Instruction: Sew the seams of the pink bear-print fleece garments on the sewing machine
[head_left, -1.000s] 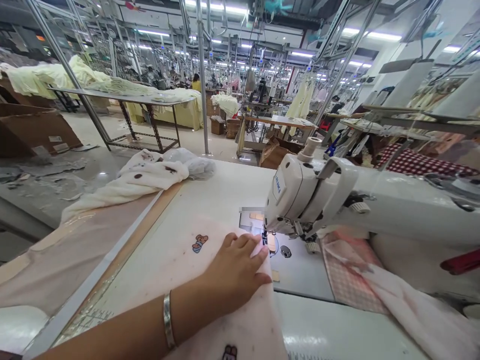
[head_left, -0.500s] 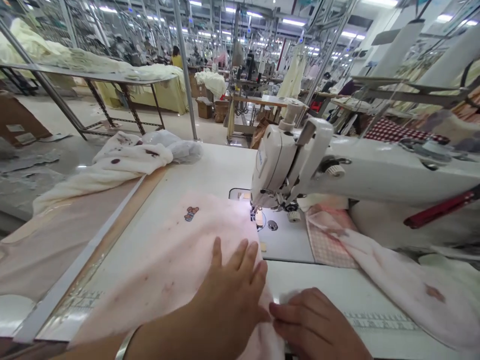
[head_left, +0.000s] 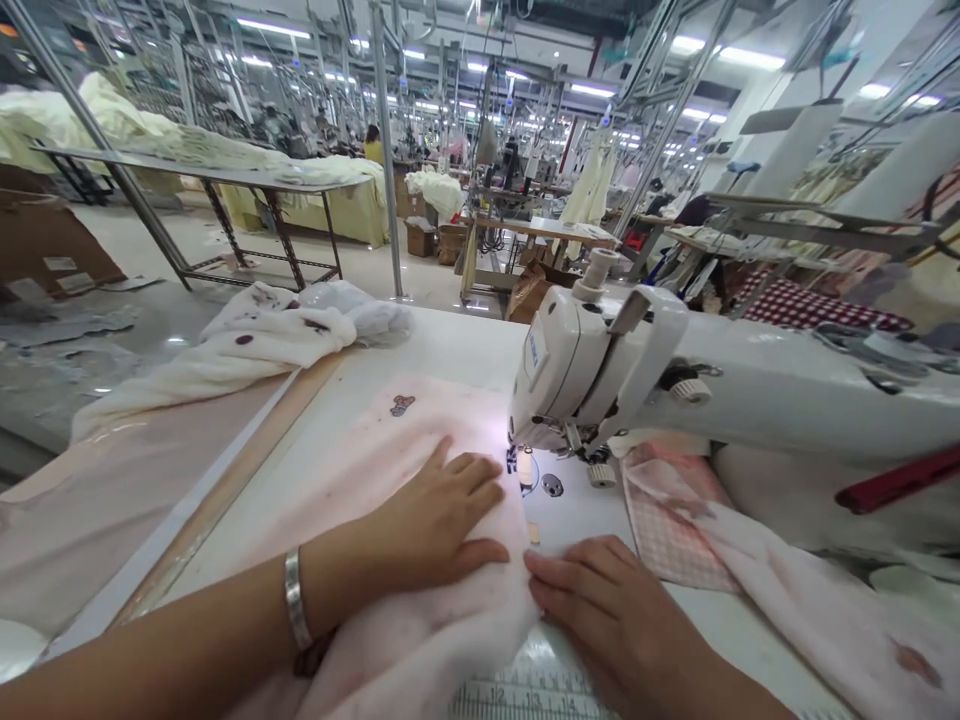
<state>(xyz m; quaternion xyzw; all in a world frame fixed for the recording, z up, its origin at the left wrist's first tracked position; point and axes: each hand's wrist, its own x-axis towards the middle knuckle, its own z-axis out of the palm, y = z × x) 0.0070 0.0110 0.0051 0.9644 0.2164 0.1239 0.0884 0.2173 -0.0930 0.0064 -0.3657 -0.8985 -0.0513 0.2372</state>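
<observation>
The left hand (head_left: 435, 520) lay flat on a pink fleece panel (head_left: 390, 450), fingers slightly spread, with a silver bangle (head_left: 297, 612) at its wrist. The right hand (head_left: 607, 610) was apart from it, its fingertips (head_left: 536, 565) against the panel's right edge. Neither hand was gripping. The panel ran ahead of the left hand to the presser foot (head_left: 525, 465) of a white industrial sewing machine (head_left: 562, 360). The work in hand was judged to be guiding that edge toward the needle; the position called for keeping the fleece flat and aligned. The fleece bunched softly nearest the person, and a small cartoon motif (head_left: 403, 405) showed beyond the left hand.
</observation>
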